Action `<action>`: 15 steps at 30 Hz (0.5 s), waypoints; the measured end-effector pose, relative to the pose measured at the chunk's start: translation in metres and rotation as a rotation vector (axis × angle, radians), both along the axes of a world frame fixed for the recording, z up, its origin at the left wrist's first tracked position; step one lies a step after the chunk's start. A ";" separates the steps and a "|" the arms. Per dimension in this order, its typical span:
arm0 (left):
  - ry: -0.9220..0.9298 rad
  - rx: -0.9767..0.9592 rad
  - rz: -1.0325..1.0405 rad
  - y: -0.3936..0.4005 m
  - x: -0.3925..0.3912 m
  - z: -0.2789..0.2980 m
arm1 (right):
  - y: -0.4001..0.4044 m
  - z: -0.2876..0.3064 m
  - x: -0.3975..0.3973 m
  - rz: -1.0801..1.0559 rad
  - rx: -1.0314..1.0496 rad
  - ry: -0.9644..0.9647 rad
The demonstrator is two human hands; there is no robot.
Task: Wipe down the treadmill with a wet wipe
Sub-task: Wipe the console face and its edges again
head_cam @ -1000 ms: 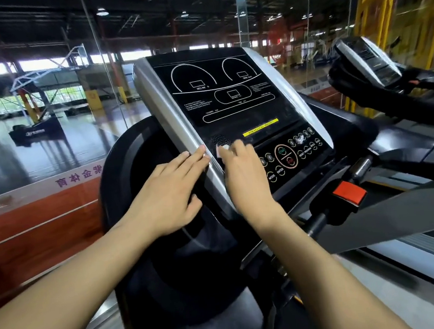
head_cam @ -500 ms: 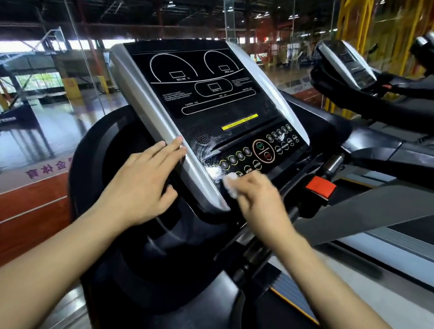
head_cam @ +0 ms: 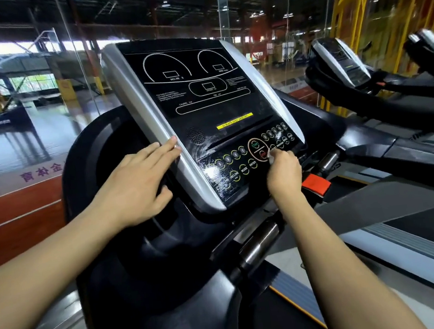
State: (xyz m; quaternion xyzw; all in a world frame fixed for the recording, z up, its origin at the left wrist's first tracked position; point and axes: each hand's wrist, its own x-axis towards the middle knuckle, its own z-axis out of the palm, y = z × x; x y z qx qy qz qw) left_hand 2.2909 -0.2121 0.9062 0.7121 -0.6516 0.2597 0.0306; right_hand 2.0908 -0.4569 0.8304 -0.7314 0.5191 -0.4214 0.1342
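- At treadmill console (head_cam: 204,106): left hand (head_cam: 135,189) flat, fingers straight, tips resting on silver side trim.
- Right hand (head_cam: 283,170) curled, pinching white wet wipe (head_cam: 271,158) against button panel beside red stop key.
- Both forearms extended forward.

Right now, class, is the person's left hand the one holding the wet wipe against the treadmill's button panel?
No. The left hand rests flat on the console's silver side trim, while the right hand presses the wet wipe on the buttons.
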 end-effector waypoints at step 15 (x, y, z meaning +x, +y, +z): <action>0.028 -0.162 0.151 0.005 -0.006 0.002 | 0.150 -0.013 0.037 0.611 -0.551 -0.305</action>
